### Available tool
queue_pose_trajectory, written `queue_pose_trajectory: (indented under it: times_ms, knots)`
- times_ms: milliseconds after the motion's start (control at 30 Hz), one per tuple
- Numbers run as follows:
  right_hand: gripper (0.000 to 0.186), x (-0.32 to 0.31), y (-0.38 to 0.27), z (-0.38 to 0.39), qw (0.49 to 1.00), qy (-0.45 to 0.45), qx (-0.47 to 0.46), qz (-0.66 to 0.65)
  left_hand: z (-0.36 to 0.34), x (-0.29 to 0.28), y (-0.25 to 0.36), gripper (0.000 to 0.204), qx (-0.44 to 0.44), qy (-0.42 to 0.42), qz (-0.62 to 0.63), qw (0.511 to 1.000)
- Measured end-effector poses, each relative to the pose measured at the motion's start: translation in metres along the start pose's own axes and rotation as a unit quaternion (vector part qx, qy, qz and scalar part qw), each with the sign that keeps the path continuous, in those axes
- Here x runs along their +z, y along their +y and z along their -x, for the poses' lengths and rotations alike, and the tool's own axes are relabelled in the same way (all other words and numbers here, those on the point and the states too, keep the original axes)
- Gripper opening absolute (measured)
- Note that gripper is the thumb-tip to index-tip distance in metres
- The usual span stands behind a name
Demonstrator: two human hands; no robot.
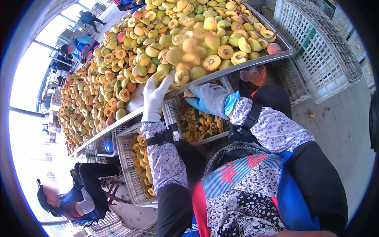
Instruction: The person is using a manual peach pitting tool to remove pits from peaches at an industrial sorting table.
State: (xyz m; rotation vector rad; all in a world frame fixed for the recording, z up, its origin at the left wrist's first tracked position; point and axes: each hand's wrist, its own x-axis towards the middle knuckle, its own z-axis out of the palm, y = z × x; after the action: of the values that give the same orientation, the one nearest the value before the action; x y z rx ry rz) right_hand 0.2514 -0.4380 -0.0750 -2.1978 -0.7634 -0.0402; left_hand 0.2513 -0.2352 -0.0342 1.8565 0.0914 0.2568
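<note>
At the near edge of a metal-rimmed table [252, 63], my left hand [154, 100], in a white glove, has its fingers closed around a yellow-green peach half [159, 77]. My right hand [211, 98], in a grey and light-blue glove, is curled just below the rim, over a white crate [170, 115] of peach pits and scraps [201, 124]. Its fingers are bent together, and what they hold is hidden; a small brownish-orange patch shows at their tips. Halved and whole peaches [114, 75] are heaped on the table beyond both hands.
Left of my knees stands a crate [128, 158] of peach halves. Stacked white crates [316, 43] rise at the right. A person [75, 197] sits at the lower left, and another [81, 45] is across the table. A blue object [108, 146] lies under the table edge.
</note>
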Motion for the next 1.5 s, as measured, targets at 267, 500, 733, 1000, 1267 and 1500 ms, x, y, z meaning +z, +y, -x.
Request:
queue_pose_trajectory:
  times_ms: [267,500,733,1000,1267,1500]
  knots:
    - [0.023,0.008,-0.03,-0.013,0.971,0.074,-0.055,-0.222,0.039,-0.002,0.009,0.07,0.05,-0.066,0.413,0.907]
    - [0.036,0.011,-0.036,-0.016,0.992,0.004,-0.002,-0.124,0.04,0.014,-0.006,0.041,0.176,0.108,0.21,0.956]
    - [0.035,0.023,-0.039,-0.011,0.984,-0.015,-0.001,-0.176,0.043,0.026,-0.001,0.049,0.023,0.099,0.451,0.887]
    - [0.04,0.034,-0.039,-0.001,0.97,-0.07,0.001,-0.233,0.046,0.03,0.007,0.042,-0.018,0.208,0.37,0.905]
    - [0.047,0.034,-0.035,-0.003,0.96,-0.131,0.019,-0.246,0.053,0.036,0.017,0.042,-0.029,0.211,0.307,0.927]
    - [0.058,0.001,-0.056,0.003,0.909,-0.247,0.145,-0.304,0.057,0.026,0.019,0.046,-0.04,0.103,0.362,0.925]
